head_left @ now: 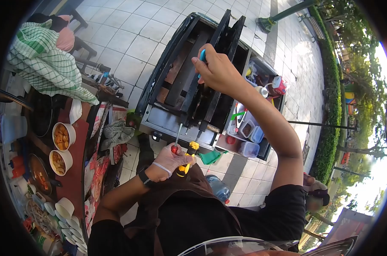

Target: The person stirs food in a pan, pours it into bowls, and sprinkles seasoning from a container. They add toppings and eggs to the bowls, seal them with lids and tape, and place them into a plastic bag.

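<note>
yellow handle (194, 146) in grip

clasped in the gloved left hand (170, 161) beside a red knob (174, 149), the yellow handle seems stiff, light, best gripped mid-length. beyond, a blue tool (202, 55) is pinched in the right hand (219, 70) above black bars (219, 35).

A yellow-and-black tool (193, 147) is slanting through the left hand (171, 162), beside a red-ended metal rod (179, 135). A blue item (202, 56), partly hidden, is poking from the right hand (219, 69).

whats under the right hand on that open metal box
Dark metal bars show around the right hand, running along the open metal box. The hand, closed on something blue, covers the stretch directly below it, so what lies there cannot be seen.
</note>
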A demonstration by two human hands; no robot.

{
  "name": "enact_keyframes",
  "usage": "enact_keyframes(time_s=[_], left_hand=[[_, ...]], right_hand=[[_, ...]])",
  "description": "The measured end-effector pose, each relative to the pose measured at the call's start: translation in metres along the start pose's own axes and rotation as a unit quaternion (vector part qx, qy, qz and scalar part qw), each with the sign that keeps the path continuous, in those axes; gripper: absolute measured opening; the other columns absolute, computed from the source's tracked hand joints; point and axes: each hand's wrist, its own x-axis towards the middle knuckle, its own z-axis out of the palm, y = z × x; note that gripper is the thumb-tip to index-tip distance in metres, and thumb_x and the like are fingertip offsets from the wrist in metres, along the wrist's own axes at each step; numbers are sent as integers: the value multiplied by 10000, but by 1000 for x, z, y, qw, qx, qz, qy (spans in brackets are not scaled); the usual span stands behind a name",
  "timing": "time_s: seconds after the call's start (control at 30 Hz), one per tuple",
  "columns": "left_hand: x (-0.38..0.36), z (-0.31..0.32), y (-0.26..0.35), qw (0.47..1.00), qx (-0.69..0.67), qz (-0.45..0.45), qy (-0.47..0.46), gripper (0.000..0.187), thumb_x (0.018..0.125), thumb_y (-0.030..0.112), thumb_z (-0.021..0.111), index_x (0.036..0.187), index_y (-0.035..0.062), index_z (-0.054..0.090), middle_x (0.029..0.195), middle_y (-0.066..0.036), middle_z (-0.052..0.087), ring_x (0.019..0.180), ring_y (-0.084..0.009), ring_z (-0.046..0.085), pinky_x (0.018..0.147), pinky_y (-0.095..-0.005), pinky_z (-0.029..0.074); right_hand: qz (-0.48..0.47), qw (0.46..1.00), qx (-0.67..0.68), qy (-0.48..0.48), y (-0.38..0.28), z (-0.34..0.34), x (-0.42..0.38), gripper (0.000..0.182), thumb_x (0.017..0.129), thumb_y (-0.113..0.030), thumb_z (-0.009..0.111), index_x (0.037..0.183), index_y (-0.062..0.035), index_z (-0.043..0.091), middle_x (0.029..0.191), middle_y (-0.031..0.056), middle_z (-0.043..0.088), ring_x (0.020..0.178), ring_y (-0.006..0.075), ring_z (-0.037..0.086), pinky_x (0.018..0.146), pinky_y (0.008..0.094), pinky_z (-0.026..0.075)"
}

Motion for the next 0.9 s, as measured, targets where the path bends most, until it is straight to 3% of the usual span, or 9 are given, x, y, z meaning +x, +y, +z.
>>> enact_keyframes(time_s=[0.2,0.33,0.4,0.47,0.53,0.6,0.67,0.77,0.9], left_hand=[[-6,13,18,999,-31,-32,-25,436,895,-8,842,909,103,420,851,-57,596,817,-211,714,798,-341,600],[-6,17,17,998,8,-61,-14,387,940,91,813,964,94,426,899,-137,666,776,-254,720,741,-386,612],[-5,22,10,998,-23,-58,8,326,926,134,805,1014,71,497,865,-127,668,724,-238,700,709,-412,627],[-7,29,10,999,7,-48,7,349,922,179,817,1053,54,518,859,-110,655,719,-218,688,697,-408,623],[-3,29,3,998,42,-55,-8,367,922,197,822,1054,56,510,885,-110,655,742,-207,690,693,-410,621],[-1,37,-4,997,56,-58,-9,353,936,199,810,1076,59,517,886,-104,653,744,-208,687,682,-400,617],[1,51,-10,997,27,-70,-3,349,949,121,798,1002,93,454,926,-133,651,764,-228,681,688,-415,624],[14,64,-27,995,56,-83,1,344,958,114,790,988,103,448,930,-128,650,752,-219,676,688,-414,623],[28,86,-62,992,99,-68,22,306,949,140,807,1007,65,515,892,-104,671,735,-207,694,678,-407,625]], right_hand=[[41,991,100,82,-33,-42,-41,295,1091,-250,572,1072,33,492,766,151,721,654,230,761,597,334,571],[-82,926,251,270,-45,-81,-122,185,1094,-178,580,1089,-5,513,841,86,733,668,116,712,601,252,547],[-103,886,221,394,-34,-92,-167,118,1095,-129,550,1081,-12,535,882,89,736,651,68,635,599,233,520],[2,889,95,448,1,-100,-211,95,1078,-103,556,1047,-13,559,940,103,745,686,76,651,613,239,513],[141,873,137,447,57,-86,-237,73,1060,-92,563,1033,-26,580,989,109,752,698,88,650,622,262,509],[182,873,161,422,133,-46,-243,49,1041,-85,582,1065,-42,587,953,97,750,704,125,660,661,299,522],[205,881,172,391,208,8,-242,67,1044,-41,572,1105,-40,601,988,71,697,871,147,700,783,317,555],[156,883,142,419,301,79,-215,148,970,-37,635,1111,-35,588,1080,165,653,1061,318,669,911,385,515],[118,914,78,380,339,108,-197,358,929,-62,701,1256,-51,557,1226,227,593,1151,408,636,984,444,524]])
